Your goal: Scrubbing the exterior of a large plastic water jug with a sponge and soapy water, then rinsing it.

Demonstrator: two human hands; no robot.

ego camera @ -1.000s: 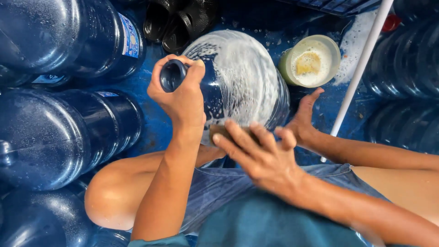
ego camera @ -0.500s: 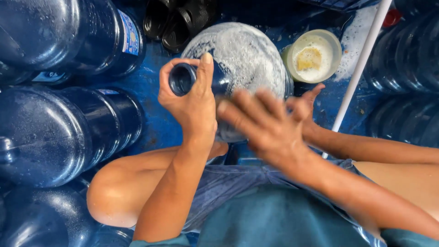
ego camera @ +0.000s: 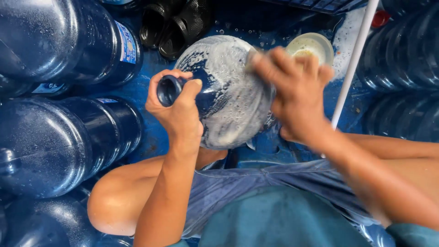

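A large blue water jug point(ego camera: 228, 96) smeared with white soap foam lies tilted between my knees, its mouth pointing left. My left hand point(ego camera: 178, 112) is wrapped around the jug's neck just behind the open mouth. My right hand point(ego camera: 297, 91), blurred by motion, lies across the jug's upper right side with a greyish scrub pad point(ego camera: 250, 56) showing under the fingertips. My bare left knee point(ego camera: 119, 201) and grey shorts point(ego camera: 247, 187) fill the bottom of the view.
Several big blue jugs lie stacked at the left point(ego camera: 55, 146) and right point(ego camera: 402, 50). A small pale bowl point(ego camera: 311, 45) of soapy liquid sits on the wet blue floor point(ego camera: 146, 105). A white pipe point(ego camera: 352, 68) slants past it. Black sandals point(ego camera: 176, 23) lie at the top.
My right hand has swept from the jug's near underside up and over to its far right side. My left hand has kept hold of the neck, and the jug has turned slightly.
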